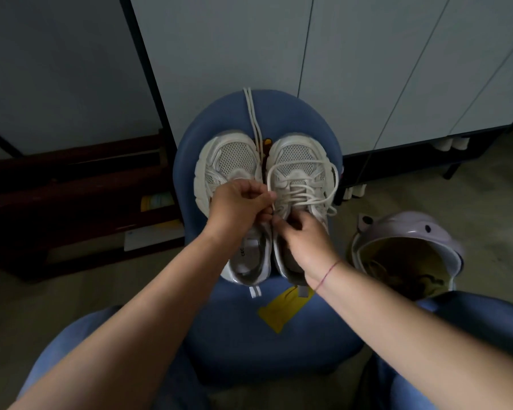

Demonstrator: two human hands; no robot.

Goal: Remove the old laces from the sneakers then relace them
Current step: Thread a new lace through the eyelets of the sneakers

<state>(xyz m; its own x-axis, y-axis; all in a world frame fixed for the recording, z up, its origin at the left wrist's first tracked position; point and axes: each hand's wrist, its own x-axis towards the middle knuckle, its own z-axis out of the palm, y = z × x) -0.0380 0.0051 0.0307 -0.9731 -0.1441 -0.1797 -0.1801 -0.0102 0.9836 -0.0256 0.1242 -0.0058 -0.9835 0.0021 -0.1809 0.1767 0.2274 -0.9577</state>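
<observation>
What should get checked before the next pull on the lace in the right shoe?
1. Left sneaker and right sneaker steady on the blue stool: ok.
2. Left hand pinches the threaded lace: ok.
3. Right hand holds it too: cannot tell, its fingers hide it.
4. Threaded lace slack across the right sneaker: ok.
5. Left sneaker lace-free where visible: ok.
6. Loose lace fully on the stool: not ok, its end passes the far edge.

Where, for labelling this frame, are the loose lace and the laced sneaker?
Loose lace (251, 113): head view, on its two side-by-side strands.
Laced sneaker (298, 156): head view, on its mesh toe.
</observation>
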